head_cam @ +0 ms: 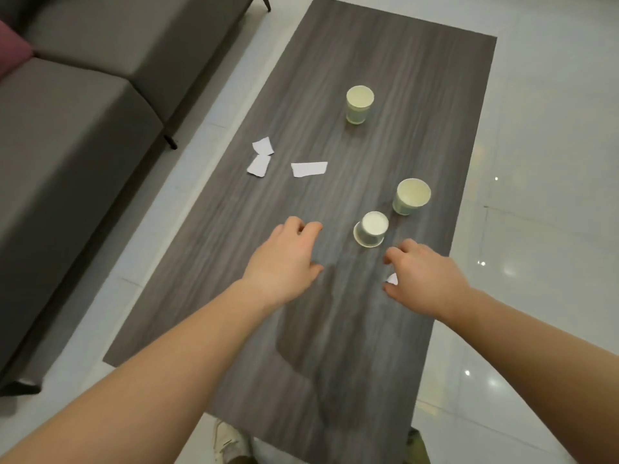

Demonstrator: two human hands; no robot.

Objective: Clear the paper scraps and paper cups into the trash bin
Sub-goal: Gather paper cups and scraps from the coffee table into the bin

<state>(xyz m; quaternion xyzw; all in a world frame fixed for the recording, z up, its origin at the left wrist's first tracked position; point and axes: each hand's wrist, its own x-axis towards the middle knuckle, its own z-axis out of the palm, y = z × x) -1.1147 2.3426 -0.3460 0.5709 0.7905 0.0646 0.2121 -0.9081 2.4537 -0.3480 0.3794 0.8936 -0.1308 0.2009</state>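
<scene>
Both hands hover over the dark table; the left hand is empty, fingers loosely curled; the right hand seems to pinch a small white scrap (mostly hidden). An upturned cup stands between them; two upright cups and three scraps lie beyond.

Paper scrap mostly hidden under right hand; only a white corner shows, grasp undeterminable. Left hand fingertips curled under, out of sight. Shoe partly covered by bench edge. Sofa cut off at left frame edge.
</scene>
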